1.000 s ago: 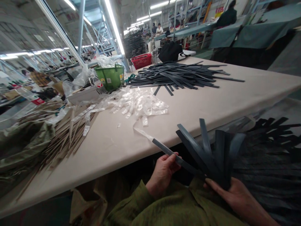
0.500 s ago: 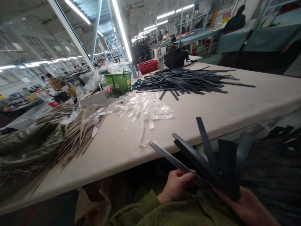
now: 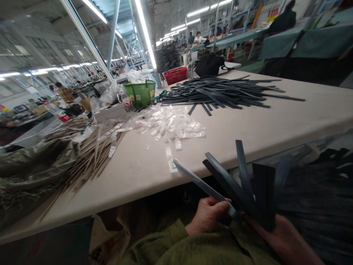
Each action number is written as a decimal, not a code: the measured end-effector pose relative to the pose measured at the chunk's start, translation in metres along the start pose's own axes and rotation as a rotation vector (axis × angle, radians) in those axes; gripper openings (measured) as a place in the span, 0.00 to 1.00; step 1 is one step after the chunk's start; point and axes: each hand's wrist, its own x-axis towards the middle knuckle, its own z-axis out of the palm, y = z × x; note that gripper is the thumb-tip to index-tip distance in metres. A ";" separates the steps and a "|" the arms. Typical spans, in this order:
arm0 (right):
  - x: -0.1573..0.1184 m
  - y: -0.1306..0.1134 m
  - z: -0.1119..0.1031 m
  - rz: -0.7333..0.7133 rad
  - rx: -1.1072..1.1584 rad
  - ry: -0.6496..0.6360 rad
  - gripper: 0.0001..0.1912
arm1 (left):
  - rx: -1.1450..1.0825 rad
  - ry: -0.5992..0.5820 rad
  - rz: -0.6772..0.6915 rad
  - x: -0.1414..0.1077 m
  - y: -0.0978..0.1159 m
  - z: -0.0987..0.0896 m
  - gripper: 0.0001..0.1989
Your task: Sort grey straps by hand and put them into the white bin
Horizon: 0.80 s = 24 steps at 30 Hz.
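Note:
Between thumb and fingers, my left hand [image 3: 208, 215] pinches a single dark strip [image 3: 197, 181] whose pale, shiny end points up and left over the table edge. My right hand [image 3: 284, 235] is wrapped round a fanned bunch of dark flat strips [image 3: 263, 193], slightly blurred at the right. Both hands are low, in front of the table's near edge and close together. On the table, small clear plastic pieces [image 3: 176, 125] lie scattered beyond the strip's tip. A large heap of dark strips [image 3: 220, 90] lies farther back.
The pale tabletop [image 3: 143, 187] also bears brown strips [image 3: 96, 158] and olive cloth [image 3: 35, 162] at left. A green basket [image 3: 140, 94], a red basket [image 3: 175, 76] and a black bag [image 3: 209, 65] stand behind. More dark material [image 3: 317, 198] lies below the table at right.
The view has shifted slightly. A clear plastic piece by the strip's tip now lies flatter on the table. Both hands keep their holds, and the fanned strips have turned a little.

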 end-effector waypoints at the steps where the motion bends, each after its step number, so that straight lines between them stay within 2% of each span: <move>1: 0.002 -0.001 0.002 0.000 -0.002 -0.034 0.20 | -0.004 0.005 0.006 -0.001 0.001 0.000 0.28; 5: 0.006 0.010 0.000 0.032 -0.021 -0.055 0.24 | -0.118 0.078 0.049 -0.001 0.010 -0.006 0.26; 8: 0.010 0.012 0.003 0.028 -0.034 -0.058 0.23 | -0.253 0.109 -0.114 0.003 0.020 -0.012 0.24; 10: 0.015 -0.001 0.007 -0.010 -0.032 -0.058 0.22 | -0.291 0.126 -0.156 0.004 0.034 -0.012 0.23; 11: 0.018 -0.010 0.010 -0.033 -0.025 -0.058 0.22 | -0.274 0.127 -0.095 0.003 0.044 -0.010 0.22; 15: 0.028 -0.044 0.014 -0.087 0.008 -0.073 0.22 | -0.011 0.063 0.374 -0.011 0.089 -0.001 0.21; 16: 0.028 -0.047 0.014 -0.092 0.002 -0.078 0.22 | 0.040 0.051 0.432 -0.014 0.095 0.000 0.22; 17: 0.028 -0.048 0.013 -0.096 -0.009 -0.076 0.22 | 0.062 0.046 0.443 -0.015 0.096 0.000 0.22; 19: 0.024 -0.043 0.010 -0.100 -0.042 -0.062 0.22 | 0.030 0.053 0.376 -0.014 0.087 -0.002 0.22; 24: 0.003 -0.006 0.002 -0.011 -0.093 -0.061 0.23 | -0.057 0.028 0.181 -0.003 0.040 -0.006 0.25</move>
